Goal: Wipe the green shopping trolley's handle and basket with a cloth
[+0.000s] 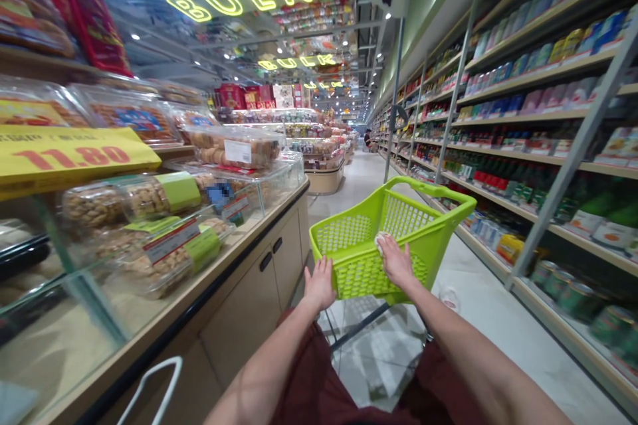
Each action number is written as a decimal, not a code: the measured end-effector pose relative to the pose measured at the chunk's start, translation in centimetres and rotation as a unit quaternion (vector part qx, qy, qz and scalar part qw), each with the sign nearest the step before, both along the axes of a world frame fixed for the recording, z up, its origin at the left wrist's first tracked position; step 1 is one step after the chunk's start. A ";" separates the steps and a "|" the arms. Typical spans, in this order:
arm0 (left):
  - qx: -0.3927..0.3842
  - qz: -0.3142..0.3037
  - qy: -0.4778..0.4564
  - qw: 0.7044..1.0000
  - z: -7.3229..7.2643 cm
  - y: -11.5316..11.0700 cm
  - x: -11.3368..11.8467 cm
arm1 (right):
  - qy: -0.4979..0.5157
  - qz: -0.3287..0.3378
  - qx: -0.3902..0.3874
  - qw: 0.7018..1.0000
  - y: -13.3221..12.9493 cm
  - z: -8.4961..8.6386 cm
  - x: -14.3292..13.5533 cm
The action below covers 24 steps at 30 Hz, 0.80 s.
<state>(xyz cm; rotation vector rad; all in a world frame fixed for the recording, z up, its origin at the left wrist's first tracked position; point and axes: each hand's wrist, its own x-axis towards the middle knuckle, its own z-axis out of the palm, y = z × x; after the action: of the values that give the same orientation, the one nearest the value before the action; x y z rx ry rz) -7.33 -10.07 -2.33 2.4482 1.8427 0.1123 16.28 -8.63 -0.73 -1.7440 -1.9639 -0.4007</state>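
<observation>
A lime-green plastic shopping cart (369, 272) with perforated sides stands in front of me, its handle at the far right. My left hand (320, 284) rests against the cart's near left corner, fingers stretched out and slightly apart. On the near rim, my right hand (397, 264) presses a crumpled white cloth or tissue (381, 243), mostly covered by the fingers; the thumb points up. Inside the basket I see only green mesh walls.
On the left runs a wooden counter (254, 292) with glass edging and packaged nuts (172, 196). Tall shelves (538, 113) of cans and bottles line the right. A tiled aisle (366, 169) leads back to a distant person (367, 139). A white curved bar (159, 368) is at lower left.
</observation>
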 end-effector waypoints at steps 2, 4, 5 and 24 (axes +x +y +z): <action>0.000 -0.008 -0.001 1.000 0.1 -0.3 0.4 | 0.012 -0.021 0.006 1.000 0.0 -0.2 0.0; 0.001 -0.018 -0.001 1.000 0.2 -0.6 0.9 | 0.014 -0.010 -0.003 1.000 -0.2 -0.4 -1.1; 0.002 -0.023 0.000 1.000 0.3 -0.8 1.1 | 0.010 0.004 -0.011 1.000 -0.3 -0.5 -1.8; 0.038 -0.051 0.011 0.998 0.2 -0.9 2.0 | 0.050 -0.009 -0.061 0.997 0.0 -1.3 -0.2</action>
<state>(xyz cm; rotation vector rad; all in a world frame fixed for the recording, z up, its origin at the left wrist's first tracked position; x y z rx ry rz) -5.28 -10.98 -2.12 2.5992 1.7501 0.1527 16.05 -8.67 -2.05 -1.8207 -1.9399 -0.1975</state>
